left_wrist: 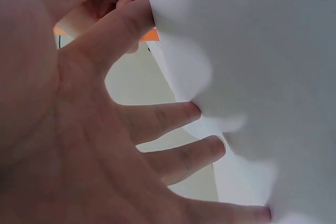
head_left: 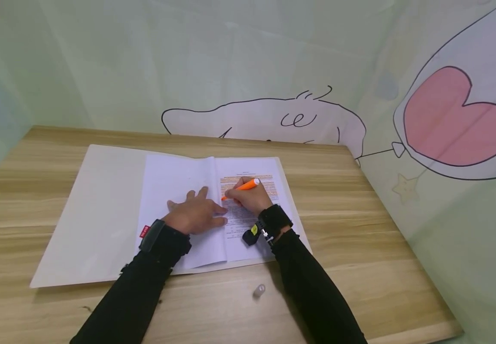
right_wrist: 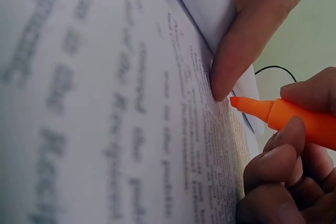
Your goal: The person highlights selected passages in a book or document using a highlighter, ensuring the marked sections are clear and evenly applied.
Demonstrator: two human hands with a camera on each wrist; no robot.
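An orange highlighter (head_left: 248, 184) is pinched between the thumb and fingers of my right hand (head_left: 254, 198). Its orange tip (right_wrist: 235, 101) is at the left side of the printed page (head_left: 241, 229), near the inner fold; whether it touches the paper I cannot tell. Orange marking covers the upper lines of text, while the lower lines are plain. Spread fingers of my left hand (head_left: 197, 214) press on the blank left page (head_left: 162, 179), with some fingertips reaching over the fold. In the left wrist view, several fingertips (left_wrist: 212, 145) touch the white paper.
Beneath the pages lies an open white folder (head_left: 89, 215) with a small red label (head_left: 144, 231) near the left page's edge. A small greyish cap-like piece (head_left: 259, 290) is on the wooden table (head_left: 338, 191), close to my right forearm. A fabric wall with drawings (head_left: 252, 62) surrounds the table.
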